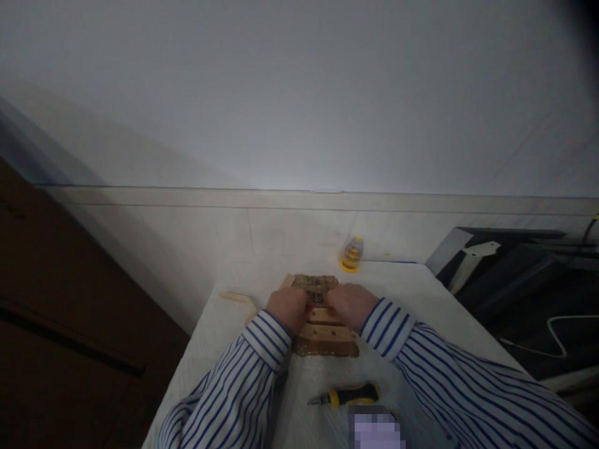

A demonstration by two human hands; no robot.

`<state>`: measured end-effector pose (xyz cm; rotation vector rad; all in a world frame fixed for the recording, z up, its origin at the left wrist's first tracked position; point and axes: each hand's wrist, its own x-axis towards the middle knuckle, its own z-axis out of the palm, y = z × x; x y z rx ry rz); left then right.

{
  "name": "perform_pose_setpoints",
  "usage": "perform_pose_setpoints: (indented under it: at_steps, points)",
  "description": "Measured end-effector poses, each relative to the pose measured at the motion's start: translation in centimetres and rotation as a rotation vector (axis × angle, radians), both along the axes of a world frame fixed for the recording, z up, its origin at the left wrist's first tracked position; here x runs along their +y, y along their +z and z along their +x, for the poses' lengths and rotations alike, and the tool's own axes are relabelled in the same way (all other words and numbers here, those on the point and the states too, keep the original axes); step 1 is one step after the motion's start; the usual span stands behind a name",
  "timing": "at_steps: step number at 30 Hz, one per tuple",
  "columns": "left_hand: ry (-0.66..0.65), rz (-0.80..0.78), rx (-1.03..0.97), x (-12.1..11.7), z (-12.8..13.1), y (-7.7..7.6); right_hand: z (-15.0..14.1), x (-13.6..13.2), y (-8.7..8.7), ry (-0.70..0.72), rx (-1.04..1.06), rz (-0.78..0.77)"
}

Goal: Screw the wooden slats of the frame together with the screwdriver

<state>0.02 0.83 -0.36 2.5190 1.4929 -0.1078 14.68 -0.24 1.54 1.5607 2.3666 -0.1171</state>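
Note:
My left hand point(290, 308) and my right hand point(350, 305) are both closed, gripping opposite sides of a brown printed wrapping point(316, 285). Dark lettering shows between my fists, though my fingertips are partly hidden. Just below the wrapping, light wooden slats point(327, 334) with small dark holes lie side by side. Brown, shiny wrapping also covers their near edge. A screwdriver point(353, 395) with a yellow and black handle lies nearer to me, its tip pointing left.
On the white table point(393, 287), a clear, cone-shaped container point(352, 254) with a yellow base stands by the wall. An angled pale wooden piece point(241, 299) lies left of my hands. Dark panels point(515, 274) and a white cable point(556, 337) are at right. A pixelated object point(377, 430) sits at the bottom.

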Motion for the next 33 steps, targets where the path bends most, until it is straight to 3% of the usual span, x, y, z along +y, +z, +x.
perform_pose_setpoints:
  at_steps: [22,27,30,33]
  points:
    - [-0.054,0.056,-0.061,0.4,-0.5,-0.8,1.3,0.4,0.0,0.005,0.186,0.046]
    - [-0.077,0.072,-0.087,0.4,-0.6,-0.7,3.3,-1.0,0.9,-0.022,0.331,0.189]
    - [-0.073,0.1,-0.098,0.2,-0.7,-0.2,5.5,-2.6,0.9,-0.063,0.554,0.347]
    - [-0.061,0.163,-0.135,0.0,-1.1,0.6,7.4,-4.9,0.7,-0.067,0.632,0.28]
